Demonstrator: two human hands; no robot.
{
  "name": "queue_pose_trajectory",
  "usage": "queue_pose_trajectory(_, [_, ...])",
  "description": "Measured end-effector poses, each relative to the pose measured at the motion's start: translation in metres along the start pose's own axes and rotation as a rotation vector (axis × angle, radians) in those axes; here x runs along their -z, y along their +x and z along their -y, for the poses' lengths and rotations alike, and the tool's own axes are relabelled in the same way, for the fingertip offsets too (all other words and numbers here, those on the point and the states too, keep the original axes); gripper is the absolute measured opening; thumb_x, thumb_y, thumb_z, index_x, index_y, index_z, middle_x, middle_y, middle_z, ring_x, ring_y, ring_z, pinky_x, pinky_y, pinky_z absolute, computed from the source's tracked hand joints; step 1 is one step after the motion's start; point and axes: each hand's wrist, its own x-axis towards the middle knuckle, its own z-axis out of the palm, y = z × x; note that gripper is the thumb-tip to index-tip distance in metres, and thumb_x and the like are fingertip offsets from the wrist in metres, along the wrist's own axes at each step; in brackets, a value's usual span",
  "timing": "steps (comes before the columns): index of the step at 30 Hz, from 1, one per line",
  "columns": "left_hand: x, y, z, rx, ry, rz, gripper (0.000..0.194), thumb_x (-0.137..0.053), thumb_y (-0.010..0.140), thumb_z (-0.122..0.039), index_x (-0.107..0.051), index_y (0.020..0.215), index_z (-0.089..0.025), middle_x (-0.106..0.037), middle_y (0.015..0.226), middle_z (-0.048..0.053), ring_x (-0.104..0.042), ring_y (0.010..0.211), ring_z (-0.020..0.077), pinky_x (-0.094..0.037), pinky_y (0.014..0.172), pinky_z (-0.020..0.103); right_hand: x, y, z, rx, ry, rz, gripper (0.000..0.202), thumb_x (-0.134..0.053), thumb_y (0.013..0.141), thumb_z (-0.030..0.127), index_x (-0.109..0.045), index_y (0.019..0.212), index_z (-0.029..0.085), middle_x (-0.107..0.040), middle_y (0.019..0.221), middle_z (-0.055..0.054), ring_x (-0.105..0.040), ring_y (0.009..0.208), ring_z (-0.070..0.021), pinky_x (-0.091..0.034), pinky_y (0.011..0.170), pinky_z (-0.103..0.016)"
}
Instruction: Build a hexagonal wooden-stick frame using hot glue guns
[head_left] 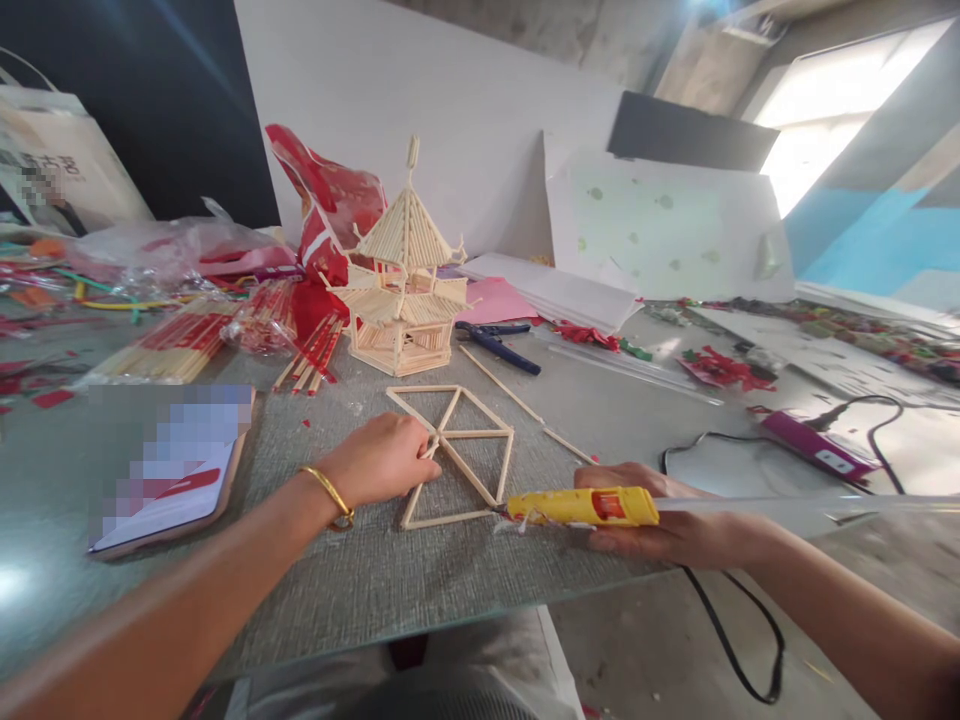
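Observation:
My right hand (645, 530) is wrapped round a yellow hot glue gun (577, 506), a clear glue stick (750, 505) sticking out of its back. The gun's nozzle meets the front right corner of a flat hexagonal stick frame (472, 434) with spokes, which lies on the table. Over the left side of that frame, my left hand (394, 455) is closed, its fingers pinching at a stick near the hub; the hand hides part of the frame. Behind stands a pagoda model (405, 290) made of wooden sticks. Two loose sticks (502, 385) lie to the frame's right.
A phone (180, 480) lies at the left. Bundled chopsticks (165, 340) and a red bag (330, 200) are behind it. Blue-handled pliers (499, 345) rest right of the pagoda. A purple power strip (817, 443) with a black cable (697, 440) lies at the right.

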Motion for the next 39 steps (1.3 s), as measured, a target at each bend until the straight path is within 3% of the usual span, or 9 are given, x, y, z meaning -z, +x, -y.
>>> queue_pose_trajectory(9, [0.001,0.000,-0.001,-0.001,-0.014,-0.001,0.026,-0.054,0.074,-0.029,-0.051,0.050,-0.018,-0.059,0.045,0.000,-0.051,0.043,0.0104,-0.031,0.048,0.024,0.003,-0.002,0.000,0.021,-0.041,0.010,0.023,-0.042,0.093,0.036,-0.045,0.078,0.020,-0.050,0.076,-0.002,-0.049,0.068,-0.0144,-0.038,0.065,-0.028])
queue_pose_trajectory(22, [0.000,0.000,-0.001,0.001,0.006,-0.019,0.026,-0.055,0.074,-0.029,-0.052,0.051,-0.018,-0.060,0.045,-0.001,-0.051,0.043,0.0098,-0.031,0.048,0.024,0.005,-0.003,0.012,-0.063,-0.031,0.043,0.024,-0.041,0.093,0.038,-0.045,0.081,0.018,-0.049,0.077,-0.002,-0.045,0.065,-0.0119,-0.035,0.060,-0.026])
queue_pose_trajectory(33, [0.001,-0.001,-0.002,0.021,0.009,-0.004,0.024,-0.054,0.075,-0.030,-0.057,0.054,-0.018,-0.061,0.047,0.001,-0.053,0.046,0.0123,-0.033,0.051,0.024,0.006,0.001,0.014,-0.017,-0.038,0.058,0.024,-0.042,0.094,0.038,-0.044,0.082,0.018,-0.048,0.079,-0.001,-0.044,0.067,-0.0109,-0.034,0.064,-0.026])
queue_pose_trajectory(39, [0.001,0.000,-0.001,0.009,0.003,0.002,0.021,-0.054,0.074,-0.029,-0.060,0.057,-0.018,-0.062,0.049,0.001,-0.055,0.049,0.0134,-0.035,0.053,0.024,0.002,0.023,0.017,0.086,0.000,0.059,0.022,-0.042,0.094,0.037,-0.041,0.082,0.018,-0.048,0.078,-0.001,-0.043,0.067,-0.0109,-0.033,0.061,-0.024])
